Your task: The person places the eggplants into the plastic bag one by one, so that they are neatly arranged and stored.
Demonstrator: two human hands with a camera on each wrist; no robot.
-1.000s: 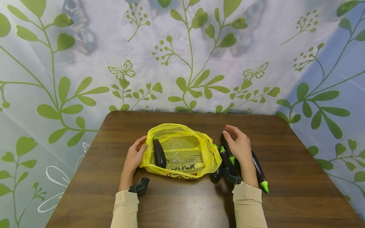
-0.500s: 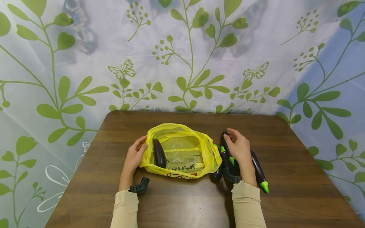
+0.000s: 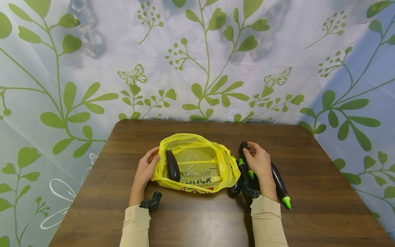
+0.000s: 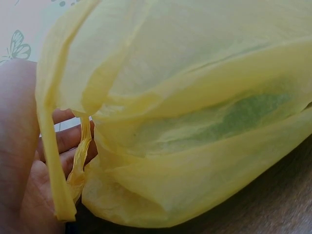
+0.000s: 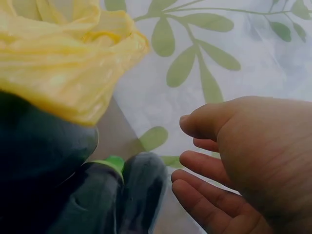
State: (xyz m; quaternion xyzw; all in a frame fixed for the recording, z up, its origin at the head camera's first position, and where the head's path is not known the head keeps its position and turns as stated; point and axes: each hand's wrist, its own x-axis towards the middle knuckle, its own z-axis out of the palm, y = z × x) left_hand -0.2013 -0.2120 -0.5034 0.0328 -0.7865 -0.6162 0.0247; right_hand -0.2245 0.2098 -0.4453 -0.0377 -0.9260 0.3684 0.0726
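A yellow plastic bag (image 3: 228,175) lies with its mouth held wide, one dark purple eggplant (image 3: 173,166) inside at its left. My left hand (image 3: 146,167) rests against the bag's left side, fingers loosely spread. In the left wrist view, the bag's strap (image 4: 57,165) hangs in front of the left palm (image 4: 39,195). Beside the far end of a dark eggplant (image 3: 243,148), my right hand (image 3: 260,160) is relaxed. The right wrist view shows a gap between the right hand's (image 5: 229,165) fingertips and the eggplants (image 5: 144,190).
More eggplants with bright green caps lie right of the bag, partly under my right forearm. One eggplant (image 3: 280,185) lies outside that forearm. The brown wooden table (image 3: 197,219) ends at a leaf-patterned wall cloth (image 3: 191,68). Both wrists wear dark straps.
My right hand has drawn back slightly towards me, so the far end of the eggplant beside its fingers shows more. The left hand, the bag and the eggplant inside have stayed put.
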